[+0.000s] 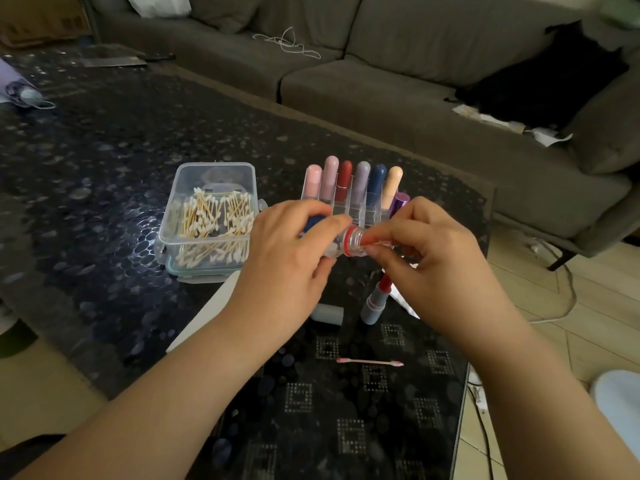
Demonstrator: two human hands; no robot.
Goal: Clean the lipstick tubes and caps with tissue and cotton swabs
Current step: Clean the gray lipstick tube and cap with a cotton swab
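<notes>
Head view: both hands held a clear lipstick tube above the dark tabletop.

Left hand (291, 251) had fingers and thumb curled round the clear lipstick tube (349, 242), which lay roughly level in the air between the hands; a blue part showed under the left fingers. Right hand (436, 251) pinched at the tube's red-ringed open end with thumb and forefinger; what it pinched was too hidden to tell. Behind the hands stood a clear rack (353, 206) with six capped lipsticks upright in a row. Left of it, a clear box of cotton swabs (211, 220). Below the hands on the tabletop (104, 168): an uncapped red lipstick (377, 299) lying tilted, a grey cap (327, 315) beside it, and one pink-stained swab (370, 362) nearer the person.
</notes>
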